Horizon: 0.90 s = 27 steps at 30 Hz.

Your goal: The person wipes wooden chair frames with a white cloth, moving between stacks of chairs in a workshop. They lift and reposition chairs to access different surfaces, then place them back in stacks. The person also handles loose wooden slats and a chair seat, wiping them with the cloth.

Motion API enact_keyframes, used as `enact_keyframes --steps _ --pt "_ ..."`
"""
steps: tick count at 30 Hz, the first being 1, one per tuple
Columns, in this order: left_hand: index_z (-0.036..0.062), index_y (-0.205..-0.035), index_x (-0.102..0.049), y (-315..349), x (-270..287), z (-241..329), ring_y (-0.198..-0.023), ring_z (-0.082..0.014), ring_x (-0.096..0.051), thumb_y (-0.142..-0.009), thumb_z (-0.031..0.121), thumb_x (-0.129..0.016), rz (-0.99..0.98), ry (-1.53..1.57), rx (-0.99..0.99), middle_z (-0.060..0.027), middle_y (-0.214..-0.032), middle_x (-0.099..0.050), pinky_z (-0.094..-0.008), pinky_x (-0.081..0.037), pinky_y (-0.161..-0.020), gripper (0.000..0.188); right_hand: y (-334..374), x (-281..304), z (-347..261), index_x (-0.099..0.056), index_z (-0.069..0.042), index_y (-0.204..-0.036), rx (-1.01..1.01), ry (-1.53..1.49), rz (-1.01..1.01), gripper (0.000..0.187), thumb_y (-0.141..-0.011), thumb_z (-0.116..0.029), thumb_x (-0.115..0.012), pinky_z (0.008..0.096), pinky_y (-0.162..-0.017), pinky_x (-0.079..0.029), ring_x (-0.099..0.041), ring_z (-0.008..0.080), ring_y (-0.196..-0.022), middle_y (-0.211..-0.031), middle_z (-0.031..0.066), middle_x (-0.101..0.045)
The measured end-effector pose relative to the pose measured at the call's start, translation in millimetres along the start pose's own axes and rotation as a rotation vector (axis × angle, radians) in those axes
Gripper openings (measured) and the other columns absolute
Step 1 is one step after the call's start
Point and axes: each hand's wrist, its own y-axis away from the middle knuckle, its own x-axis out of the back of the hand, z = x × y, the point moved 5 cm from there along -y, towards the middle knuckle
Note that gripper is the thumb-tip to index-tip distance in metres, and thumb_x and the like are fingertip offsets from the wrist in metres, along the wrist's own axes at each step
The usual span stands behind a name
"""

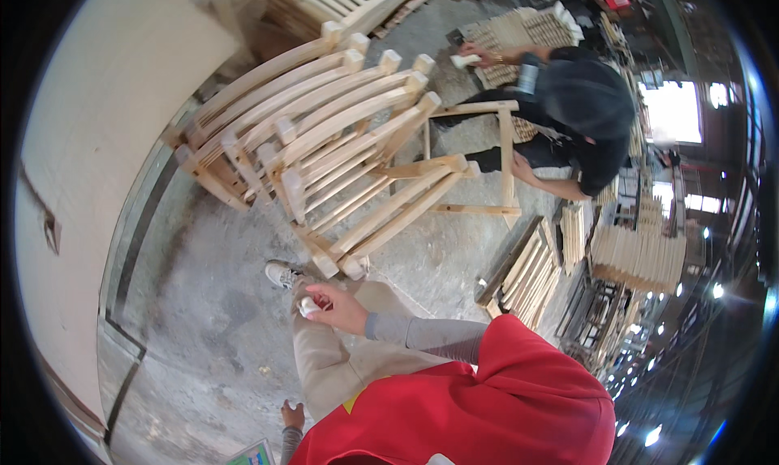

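Note:
My right hand [339, 311] is closed round a small white piece [309, 306], held over my tan trousers. The fingers cover part of it, and I cannot make out its exact kind. Low in the view, my left hand [293, 416] hangs beside my leg with its fingers a little apart and nothing in it. Just ahead of my right hand stands a row of pale wooden frames [357, 132] with curved rails and slats, leaning close together. The nearest curved rail [414, 209] ends on the floor near my shoe [281, 273].
A co-worker in black [586, 108] bends beside the frames, one hand on a wooden frame [507, 157], the other holding a white object [465, 61]. Slatted panels [527, 278] and stacked wood pieces [641, 258] lie to the right. A pale wall [89, 140] stands left.

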Motion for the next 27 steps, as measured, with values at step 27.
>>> enact_keyframes --steps 27 --pt "0.0079 -0.134 -0.01 51.6 -218.5 168.7 -0.118 -0.0426 -0.028 -0.07 0.06 -0.047 -0.264 -0.766 -0.008 -0.0276 -0.132 -0.017 -0.0423 -0.026 -0.098 0.091 294.8 263.0 384.4 -0.049 -0.002 -0.107 -0.438 -1.01 0.841 0.036 -0.075 -0.012 -0.062 0.0245 -0.058 -0.046 -0.055 0.0137 -0.069 -0.081 0.0025 -0.052"
